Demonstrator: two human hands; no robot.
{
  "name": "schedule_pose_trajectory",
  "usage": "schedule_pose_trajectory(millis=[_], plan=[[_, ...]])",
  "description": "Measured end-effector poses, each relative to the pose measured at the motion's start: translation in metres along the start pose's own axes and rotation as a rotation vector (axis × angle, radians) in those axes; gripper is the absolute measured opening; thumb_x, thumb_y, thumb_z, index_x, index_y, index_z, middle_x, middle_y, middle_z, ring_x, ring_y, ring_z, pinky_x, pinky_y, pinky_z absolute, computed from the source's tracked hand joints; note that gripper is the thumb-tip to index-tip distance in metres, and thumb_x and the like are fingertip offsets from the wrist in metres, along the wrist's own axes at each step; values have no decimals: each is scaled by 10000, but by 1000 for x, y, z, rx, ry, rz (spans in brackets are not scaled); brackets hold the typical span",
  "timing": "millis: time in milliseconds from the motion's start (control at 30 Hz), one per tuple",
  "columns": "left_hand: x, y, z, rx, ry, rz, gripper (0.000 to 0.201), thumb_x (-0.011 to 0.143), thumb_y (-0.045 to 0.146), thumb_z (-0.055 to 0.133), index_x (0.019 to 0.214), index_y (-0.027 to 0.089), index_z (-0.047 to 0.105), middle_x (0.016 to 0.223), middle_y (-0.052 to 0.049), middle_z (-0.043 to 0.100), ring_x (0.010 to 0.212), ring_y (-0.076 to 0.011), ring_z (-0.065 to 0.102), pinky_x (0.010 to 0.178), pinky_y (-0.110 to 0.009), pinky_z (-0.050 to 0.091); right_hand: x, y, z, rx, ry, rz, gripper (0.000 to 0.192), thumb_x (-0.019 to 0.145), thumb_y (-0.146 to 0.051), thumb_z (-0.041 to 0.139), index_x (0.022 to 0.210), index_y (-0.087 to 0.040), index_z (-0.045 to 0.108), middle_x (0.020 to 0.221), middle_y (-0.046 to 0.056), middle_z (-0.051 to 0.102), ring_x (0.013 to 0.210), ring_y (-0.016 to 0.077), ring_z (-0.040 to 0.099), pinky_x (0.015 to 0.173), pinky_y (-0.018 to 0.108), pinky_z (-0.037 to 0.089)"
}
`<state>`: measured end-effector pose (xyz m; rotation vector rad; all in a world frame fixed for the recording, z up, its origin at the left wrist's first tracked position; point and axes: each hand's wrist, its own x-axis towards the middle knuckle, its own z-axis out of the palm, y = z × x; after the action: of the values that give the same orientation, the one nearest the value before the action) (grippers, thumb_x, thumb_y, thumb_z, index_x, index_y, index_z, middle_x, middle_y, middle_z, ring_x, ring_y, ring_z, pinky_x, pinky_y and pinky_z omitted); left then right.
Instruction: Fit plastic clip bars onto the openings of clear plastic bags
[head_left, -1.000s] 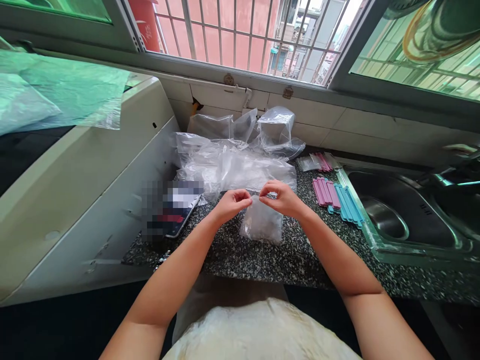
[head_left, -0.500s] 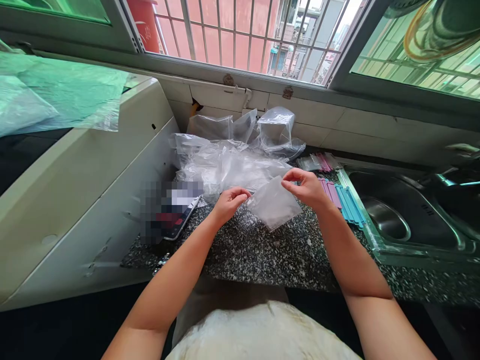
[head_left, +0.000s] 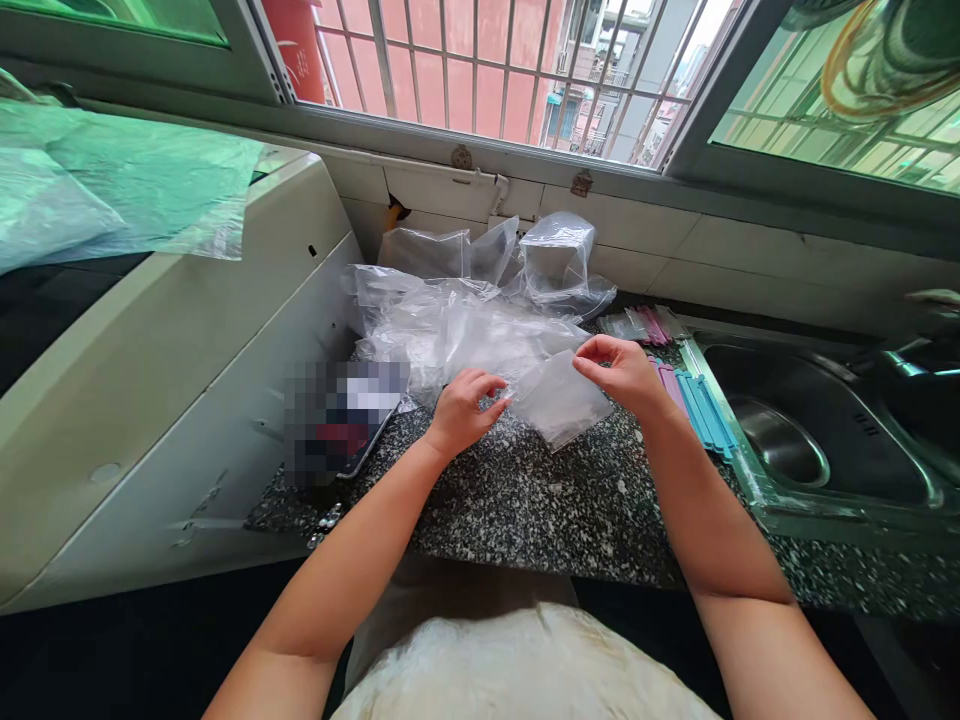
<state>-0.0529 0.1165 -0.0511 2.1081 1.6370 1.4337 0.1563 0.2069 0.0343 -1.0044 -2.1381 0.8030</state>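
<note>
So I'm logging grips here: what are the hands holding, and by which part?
Both hold one small clear plastic bag above the speckled counter: left hand pinches its left corner, right hand its upper right corner.

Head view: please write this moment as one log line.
left hand: holds small clear bag | right hand: pinches same bag | speckled counter below
</note>
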Motion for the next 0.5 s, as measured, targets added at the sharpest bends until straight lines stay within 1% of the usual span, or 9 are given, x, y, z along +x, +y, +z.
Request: schedule_pose_trajectory(millis=[167, 300, 433, 500], plan=[[-2, 3, 0, -77, 68, -39, 155, 795, 286, 582, 904, 210, 661, 709, -15, 571, 664, -135, 524, 671, -269, 443, 0, 1, 1, 18, -10, -13, 132, 714, -293, 590, 664, -172, 598, 652, 10, 595, 625, 122, 521, 588, 281, 420], [-2, 8, -4, -128, 103, -40, 162, 820, 272, 539, 852, 229, 692, 697, -11, 568, 645, -122, 523, 637, -256, 436, 0, 1, 1, 43, -17, 7, 133, 710, -291, 599, 655, -169, 600, 646, 8, 590, 620, 117, 513, 591, 281, 419], [-1, 10, -8, -160, 211, -38, 169, 820, 227, 543, 854, 206, 707, 683, -11, 559, 621, -114, 523, 591, -242, 423, 1, 2, -1, 139, -33, 32, 158, 694, -317, 627, 645, -170, 597, 629, -2, 576, 604, 108, 495, 577, 274, 407], [0, 11, -10, -184, 247, -53, 164, 817, 216, 550, 844, 195, 711, 672, -8, 554, 605, -109, 517, 575, -237, 416, 1, 3, -2, 185, -40, 48, 170, 681, -327, 643, 646, -167, 598, 619, -9, 567, 592, 101, 486, 576, 273, 402]])
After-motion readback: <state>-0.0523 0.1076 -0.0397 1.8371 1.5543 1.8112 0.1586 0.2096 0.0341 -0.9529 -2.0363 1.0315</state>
